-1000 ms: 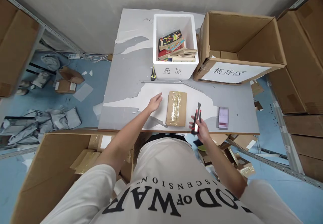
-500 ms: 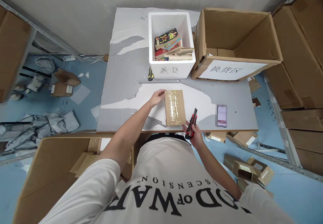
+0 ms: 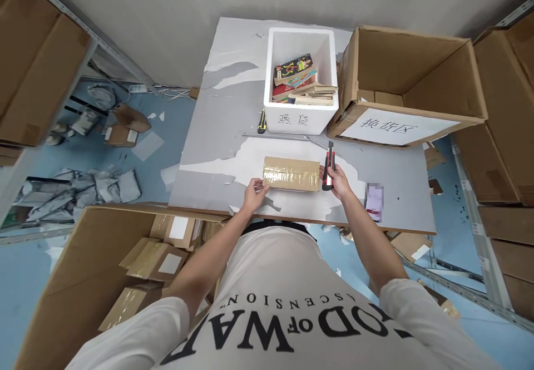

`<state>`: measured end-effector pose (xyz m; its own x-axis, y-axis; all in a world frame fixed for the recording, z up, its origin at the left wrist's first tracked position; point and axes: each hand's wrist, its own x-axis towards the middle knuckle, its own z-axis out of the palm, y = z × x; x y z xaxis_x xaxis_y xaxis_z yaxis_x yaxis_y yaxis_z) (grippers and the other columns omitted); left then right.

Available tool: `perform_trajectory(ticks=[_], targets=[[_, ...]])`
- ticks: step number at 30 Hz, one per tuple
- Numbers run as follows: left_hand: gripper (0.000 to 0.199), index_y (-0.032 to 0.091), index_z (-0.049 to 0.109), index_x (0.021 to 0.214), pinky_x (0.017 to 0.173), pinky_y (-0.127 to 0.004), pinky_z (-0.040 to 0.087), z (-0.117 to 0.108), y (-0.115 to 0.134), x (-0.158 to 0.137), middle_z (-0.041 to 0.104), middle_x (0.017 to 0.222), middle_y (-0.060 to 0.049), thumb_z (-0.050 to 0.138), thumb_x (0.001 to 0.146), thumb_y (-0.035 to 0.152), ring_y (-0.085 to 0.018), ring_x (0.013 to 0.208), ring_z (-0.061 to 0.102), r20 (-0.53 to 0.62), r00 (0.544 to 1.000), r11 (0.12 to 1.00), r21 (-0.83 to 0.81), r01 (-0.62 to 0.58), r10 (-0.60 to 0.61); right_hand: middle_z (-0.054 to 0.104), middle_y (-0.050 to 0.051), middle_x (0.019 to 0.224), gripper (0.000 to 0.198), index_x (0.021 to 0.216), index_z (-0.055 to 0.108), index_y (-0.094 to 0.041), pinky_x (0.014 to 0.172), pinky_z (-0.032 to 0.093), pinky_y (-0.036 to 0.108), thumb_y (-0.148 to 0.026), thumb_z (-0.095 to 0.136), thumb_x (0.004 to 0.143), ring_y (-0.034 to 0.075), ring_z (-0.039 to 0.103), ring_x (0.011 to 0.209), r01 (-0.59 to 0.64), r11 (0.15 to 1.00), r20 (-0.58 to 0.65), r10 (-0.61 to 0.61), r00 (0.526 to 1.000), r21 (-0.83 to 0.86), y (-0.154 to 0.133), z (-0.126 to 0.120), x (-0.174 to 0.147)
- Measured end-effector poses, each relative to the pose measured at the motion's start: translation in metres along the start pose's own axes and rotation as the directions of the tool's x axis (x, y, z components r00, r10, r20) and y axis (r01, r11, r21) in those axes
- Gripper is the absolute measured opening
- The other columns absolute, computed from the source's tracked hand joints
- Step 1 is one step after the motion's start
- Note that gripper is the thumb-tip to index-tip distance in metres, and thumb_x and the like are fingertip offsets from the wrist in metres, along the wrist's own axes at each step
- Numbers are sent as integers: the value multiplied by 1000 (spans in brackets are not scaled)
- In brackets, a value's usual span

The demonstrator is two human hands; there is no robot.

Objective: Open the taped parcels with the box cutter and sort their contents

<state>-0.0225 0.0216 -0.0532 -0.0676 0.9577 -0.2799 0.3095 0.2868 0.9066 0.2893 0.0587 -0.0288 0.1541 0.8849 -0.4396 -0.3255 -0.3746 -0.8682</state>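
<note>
On or above one table (image 3: 400,181) are two hands (image 3: 255,195) (image 3: 339,182), two box cutters (image 3: 327,177) (image 3: 262,122), one taped parcel (image 3: 291,174), one foam bin (image 3: 287,128), one large carton (image 3: 409,61), one pixelated slab (image 3: 375,200) and several books (image 3: 294,69) too overlapped to count

Your L hand (image 3: 255,194) holds the taped box (image 3: 291,174) at its near L corner; your R hand (image 3: 339,182) grips the red/blk cutter (image 3: 327,172) by the box's R end, prob. touching it, hard to tell. Beyond: white bin (image 3: 294,121) w/ books (image 3: 294,72), yel/blk cutter (image 3: 262,122) beside it, open carton (image 3: 411,53) to its R.
</note>
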Motion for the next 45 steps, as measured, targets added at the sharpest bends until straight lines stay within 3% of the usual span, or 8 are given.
perform_trajectory(ticks=[3, 6, 8, 11, 16, 30, 38, 45], targets=[[44, 19, 50, 109, 84, -38, 52, -2, 2, 0, 62, 104, -9, 65, 75, 43, -23, 98, 63, -26, 1000, 992, 126, -14, 17, 71, 6, 104, 37, 102, 48, -25, 80, 59, 37, -44, 67, 76, 18, 70, 88, 39, 999, 22, -39, 999, -28, 5, 5, 4], [65, 17, 40, 132, 101, -46, 43, -7, 17, 10, 49, 133, -17, 63, 74, 34, -30, 127, 47, 3, 976, 918, 339, -205, 217, 68, 6, 111, 42, 106, 48, -25, 81, 57, 36, -47, 67, 75, 17, 69, 90, 80, 993, 2, -80, 997, -84, 6, 0, -3], [81, 16, 29, 144, 110, -52, 32, -8, 30, 20, 29, 151, -20, 62, 72, 31, -35, 142, 26, 146, 931, 805, 469, -363, 335, 66, 6, 112, 45, 109, 50, -23, 77, 58, 34, -49, 66, 75, 15, 69, 84, 97, 980, -20, -102, 995, -172, 4, -10, -15], [96, 17, 16, 151, 112, -62, 17, -5, 48, 35, 8, 160, -19, 64, 71, 40, -41, 146, 4, 399, 848, 609, 592, -528, 348, 66, 7, 106, 56, 122, 49, -20, 59, 56, 29, -52, 62, 78, 11, 64, 64, 69, 934, 12, -69, 998, -351, 3, -28, -38], [122, 13, 16, 152, 111, -66, 5, 5, 63, 49, 13, 158, -22, 69, 57, 69, -46, 145, 4, 546, 787, 420, 666, -616, 288, 64, 6, 102, 78, 151, 23, -28, 44, 50, 24, -49, 56, 83, 9, 55, 54, 10, 855, 106, 53, 993, -519, 8, -45, -72], [113, 14, 34, 143, 110, -54, 27, 13, 55, 55, 36, 146, -22, 67, 56, 77, -42, 140, 23, 473, 784, 461, 635, -619, 401, 61, 4, 98, 70, 152, 23, -29, 42, 52, 24, -37, 49, 88, 7, 54, 50, -50, 792, 59, 109, 992, -608, -4, -34, -73], [116, 11, 38, 140, 106, -53, 36, 15, 49, 48, 38, 142, -24, 69, 50, 78, -43, 138, 25, 429, 793, 498, 619, -607, 433, 57, -2, 76, 62, 148, 35, -31, 37, 44, 18, -24, 48, 88, 5, 48, 40, -32, 641, 131, 205, 970, -767, -39, -33, -82], [110, 16, 37, 141, 94, -51, 46, 15, 51, 45, 35, 145, -22, 66, 56, 78, -43, 138, 24, 433, 826, 500, 657, -564, 362, 59, -2, 74, 66, 150, 31, -28, 38, 45, 19, -32, 51, 88, 6, 49, 42, -67, 698, 190, 284, 940, -713, -24, -54, -102]])
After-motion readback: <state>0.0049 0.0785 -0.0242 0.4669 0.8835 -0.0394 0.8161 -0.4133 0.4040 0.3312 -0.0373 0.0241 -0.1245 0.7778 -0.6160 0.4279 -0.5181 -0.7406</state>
